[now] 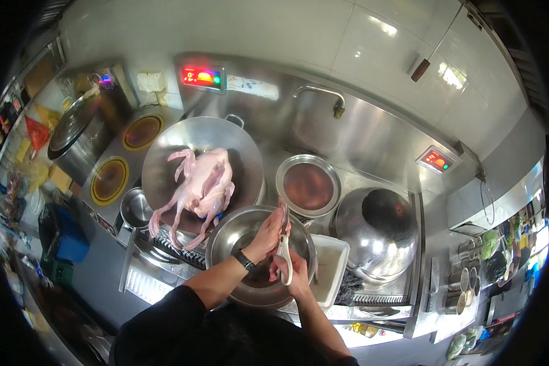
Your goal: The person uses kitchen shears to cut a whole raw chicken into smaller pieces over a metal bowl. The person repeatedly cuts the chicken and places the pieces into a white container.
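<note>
My right hand [298, 273] grips the white handles of kitchen scissors [283, 259] above a wide stainless steel bowl [217, 249]. The scissors point away from me, their blades largely hidden beside my left hand [269, 232]. My left hand, with a dark band at the wrist, is held against a small pinkish piece; its fingers hide most of it, so I cannot tell what it is. To the left of the bowl, a whole plucked bird [205, 183], perhaps a duck or goose, lies in a large wok [249, 142] with legs and feet hanging over the near rim.
A round metal basin of reddish liquid [308, 185] stands behind the bowl. On the right are a white plastic tub [340, 256] and an upturned wok [366, 247]. A ladle [138, 208] rests at the left wok's side. A faucet [338, 107] reaches out from the back panel.
</note>
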Available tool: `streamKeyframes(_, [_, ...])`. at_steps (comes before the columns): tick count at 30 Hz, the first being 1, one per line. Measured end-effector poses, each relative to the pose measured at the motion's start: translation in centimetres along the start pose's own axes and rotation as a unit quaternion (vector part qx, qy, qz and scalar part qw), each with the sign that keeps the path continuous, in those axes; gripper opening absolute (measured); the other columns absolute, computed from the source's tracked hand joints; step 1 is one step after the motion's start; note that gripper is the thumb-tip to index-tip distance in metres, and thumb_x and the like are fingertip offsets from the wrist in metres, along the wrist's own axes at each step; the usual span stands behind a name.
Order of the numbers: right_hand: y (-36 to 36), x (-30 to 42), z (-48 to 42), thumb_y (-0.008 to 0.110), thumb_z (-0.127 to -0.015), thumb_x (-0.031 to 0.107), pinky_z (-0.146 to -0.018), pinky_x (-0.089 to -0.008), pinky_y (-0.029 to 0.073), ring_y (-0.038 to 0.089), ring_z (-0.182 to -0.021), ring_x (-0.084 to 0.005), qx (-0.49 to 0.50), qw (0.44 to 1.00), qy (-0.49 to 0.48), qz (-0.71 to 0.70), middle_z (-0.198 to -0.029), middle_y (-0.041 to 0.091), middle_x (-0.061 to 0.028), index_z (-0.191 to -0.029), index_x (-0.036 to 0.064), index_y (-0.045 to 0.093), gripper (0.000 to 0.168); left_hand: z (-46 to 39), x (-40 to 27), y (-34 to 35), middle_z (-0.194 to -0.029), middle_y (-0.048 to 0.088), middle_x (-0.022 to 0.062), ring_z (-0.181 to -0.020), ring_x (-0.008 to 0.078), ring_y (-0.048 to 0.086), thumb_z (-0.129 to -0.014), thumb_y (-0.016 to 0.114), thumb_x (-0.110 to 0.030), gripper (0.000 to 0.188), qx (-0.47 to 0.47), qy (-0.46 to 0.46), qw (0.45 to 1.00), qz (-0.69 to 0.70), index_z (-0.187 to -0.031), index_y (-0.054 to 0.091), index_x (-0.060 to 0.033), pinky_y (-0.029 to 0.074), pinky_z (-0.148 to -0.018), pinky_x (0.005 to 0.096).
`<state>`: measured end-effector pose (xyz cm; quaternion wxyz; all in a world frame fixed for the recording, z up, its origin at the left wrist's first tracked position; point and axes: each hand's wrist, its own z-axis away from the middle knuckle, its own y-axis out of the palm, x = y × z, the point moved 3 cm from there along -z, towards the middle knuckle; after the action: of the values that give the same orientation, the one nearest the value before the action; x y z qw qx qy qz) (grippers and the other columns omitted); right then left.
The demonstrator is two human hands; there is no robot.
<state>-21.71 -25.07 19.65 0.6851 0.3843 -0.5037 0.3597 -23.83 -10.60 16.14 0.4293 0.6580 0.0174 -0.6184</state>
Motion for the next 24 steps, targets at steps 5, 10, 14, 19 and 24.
streamKeyframes(5, [-0.5,1.5,1.7,0.067,-0.097,0.026,-0.046,-0.0274,0.046,0.056,-0.050,-0.0137,-0.010,0.994,0.102,-0.026,-0.067,0.059,-0.0044,-0.108,-0.003,0.067,0.031,1.2,-1.0,0.9,-0.073,0.043,-0.0074,-0.060,0.0038,0.037,-0.106,0.040,-0.057,0.044,-0.036,-0.060,0.997,0.014,-0.099,0.056,-0.0171,0.030,-0.052,0.0208])
streamKeyframes(10, [-3.3,-1.7,7.0,0.067,-0.093,0.019,-0.055,-0.0270,0.052,0.060,-0.059,-0.0150,0.056,0.983,0.142,-0.102,-0.073,0.061,-0.0071,-0.123,-0.008,0.061,0.041,4.2,0.8,-4.5,-0.081,0.046,-0.0061,-0.066,0.0055,0.039,-0.108,0.046,-0.044,0.035,0.026,-0.108,0.989,-0.094,-0.123,0.060,-0.0159,0.032,-0.056,0.0218])
streamKeyframes(14, [-7.9,-4.8,11.9,0.067,-0.093,0.023,-0.057,-0.0298,0.055,0.063,-0.062,-0.0178,-0.082,0.987,0.050,-0.129,-0.073,0.061,-0.0078,-0.128,-0.012,0.054,0.051,5.1,3.5,-8.7,-0.103,0.066,0.0100,-0.089,0.0277,0.060,-0.101,0.061,-0.033,0.033,0.007,0.163,0.765,-0.623,-0.118,0.060,-0.0043,0.050,-0.077,0.0392])
streamKeyframes(19, [-13.9,-6.8,13.4,0.069,-0.094,0.027,-0.056,-0.0287,0.055,0.064,-0.060,-0.0146,-0.338,0.936,-0.037,-0.089,-0.073,0.064,-0.0082,-0.120,-0.005,0.058,0.043,3.6,-0.4,-1.1,-0.114,0.064,0.0185,-0.108,0.0394,0.059,-0.092,0.067,-0.019,0.026,-0.016,0.254,0.766,-0.591,-0.110,0.062,-0.0013,0.049,-0.091,0.0471])
streamKeyframes(24, [-16.9,-8.8,13.6,0.066,-0.093,0.021,-0.055,-0.0271,0.053,0.061,-0.062,-0.0130,-0.425,0.900,-0.078,-0.058,-0.075,0.060,-0.0051,-0.126,-0.002,0.053,0.043,-7.6,2.0,7.3,-0.094,0.070,0.0168,-0.091,0.0397,0.067,-0.088,0.065,-0.015,0.016,0.144,0.204,0.686,-0.683,-0.099,0.068,-0.0039,0.053,-0.080,0.0502])
